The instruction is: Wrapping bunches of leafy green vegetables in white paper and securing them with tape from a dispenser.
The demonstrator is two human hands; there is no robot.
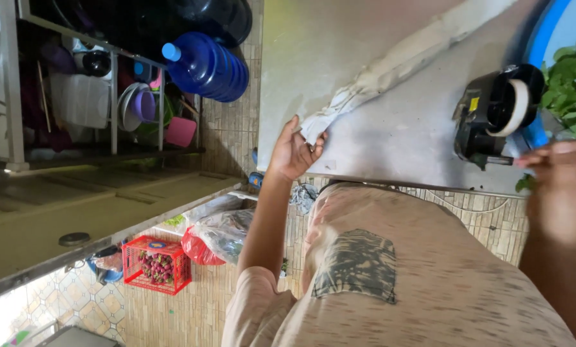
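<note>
**Cloth gripped at the table edge, other hand by the tape dispenser**

The left hand [294, 154] is closed on the near end of a long, rumpled off-white cloth [397, 61], fingers curled and pinching the bunched fabric just at the front edge of the dull grey metal table top [314, 58]. From that hand the cloth runs away and to the right in 1 twisted strip across the table.

The right hand [561, 186] is motion-blurred. It is raised just in front of a black plastic tape dispenser carrying 1 roll of pale tape [493, 115], and whether its fingers are spread, closed or touching the dispenser cannot be told. Beyond this hand lie green leafy vegetables [574, 83] in a round tub with a bright blue rim [548, 32].

Far to the left of the left hand, off the table, a translucent blue water jug [204, 64] lies on its side, and a red plastic crate [156, 263] stands on the tiled floor.

Judged from this, the step in hand is handling the cloth at its near end, with the grip already made. Drawing it further would call for a firm hold and a path clear of the dispenser, which stands near the cloth's right side.
</note>
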